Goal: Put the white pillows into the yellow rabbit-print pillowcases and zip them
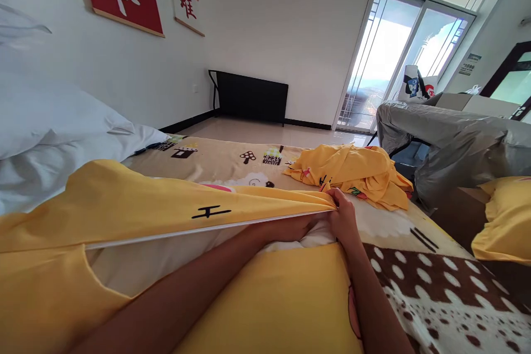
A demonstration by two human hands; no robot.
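From the head view, we have our left hand (290, 227) reaching inside the open yellow pillowcase (136, 199), its fingers hidden, so we cannot tell their grip. Our right hand (342, 215) pinches the case's far corner, just beside the white pillow (166, 257) showing within. We judge the stuffing step is in hand; seating the corner calls for a steady pull.

A pillowcase (136, 199) lies on the bed (435, 282), with a cloth heap (352, 174) behind it, pillows (62, 133) left, and a sofa (456, 144) right.
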